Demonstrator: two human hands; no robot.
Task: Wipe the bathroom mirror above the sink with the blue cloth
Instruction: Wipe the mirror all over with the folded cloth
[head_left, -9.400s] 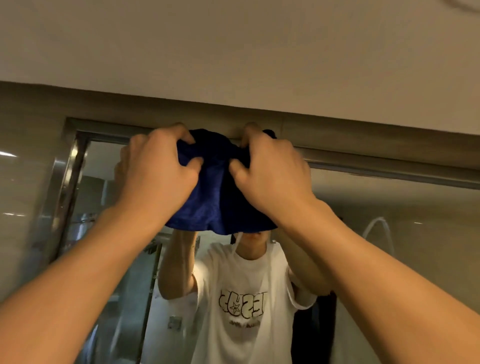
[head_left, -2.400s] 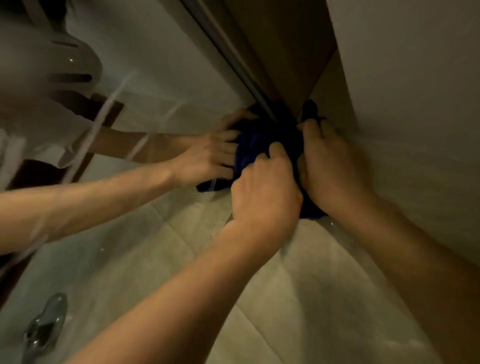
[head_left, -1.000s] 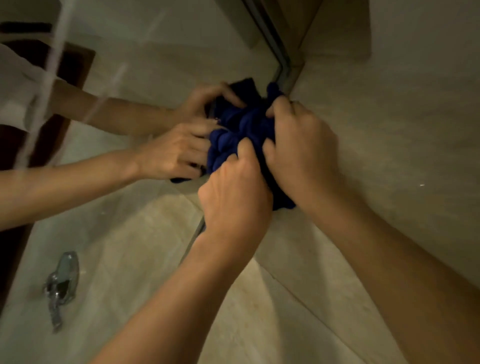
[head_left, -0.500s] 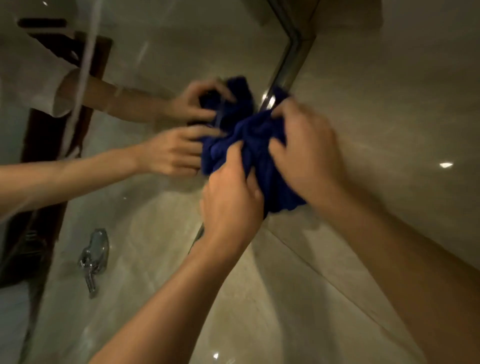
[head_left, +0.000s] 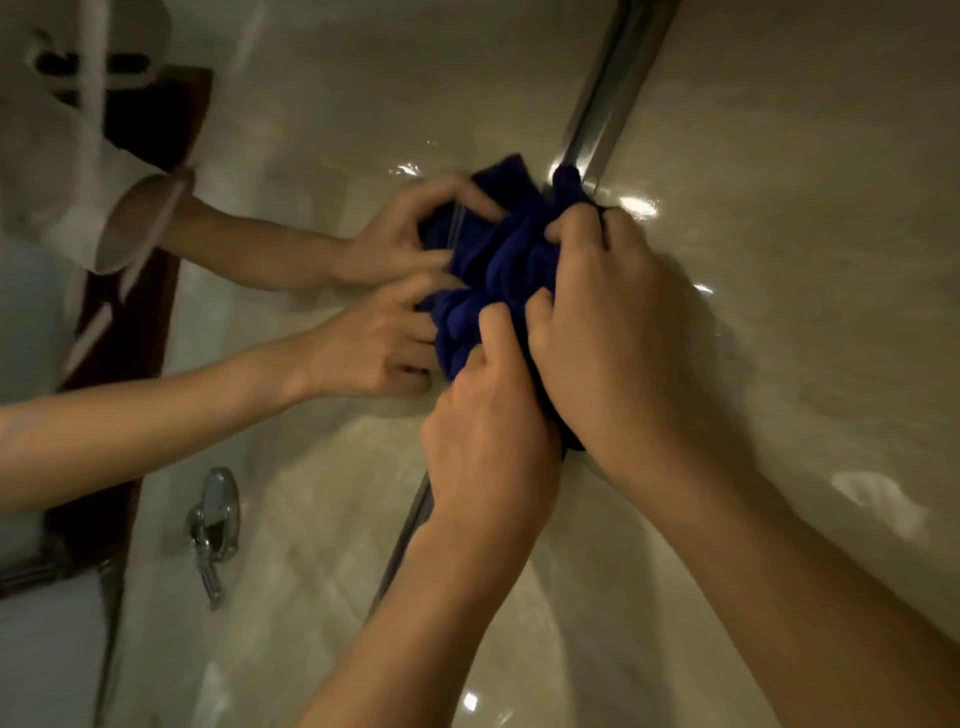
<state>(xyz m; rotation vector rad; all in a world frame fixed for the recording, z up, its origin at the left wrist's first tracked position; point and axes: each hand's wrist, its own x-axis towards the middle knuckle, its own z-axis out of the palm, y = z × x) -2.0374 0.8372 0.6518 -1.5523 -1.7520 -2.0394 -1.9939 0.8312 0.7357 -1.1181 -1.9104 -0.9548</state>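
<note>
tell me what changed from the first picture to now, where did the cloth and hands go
Both hands carried the blue cloth from the top edge of the mirror across to its right edge, then down along the metal frame. The cloth went from hanging fairly flat to tightly bunched. Unchanged: the left hand and right hand still grip it together, fingers curled, pressing it on the mirror by the frame.

The mirror (head_left: 322, 130) carries the blue cloth (head_left: 498, 270), bunched and pressed against the glass at its right edge, beside the metal frame strip (head_left: 608, 98); beyond the strip runs the glossy beige tiled wall (head_left: 805, 260); the glass reflects a chrome fitting (head_left: 213, 525).
</note>
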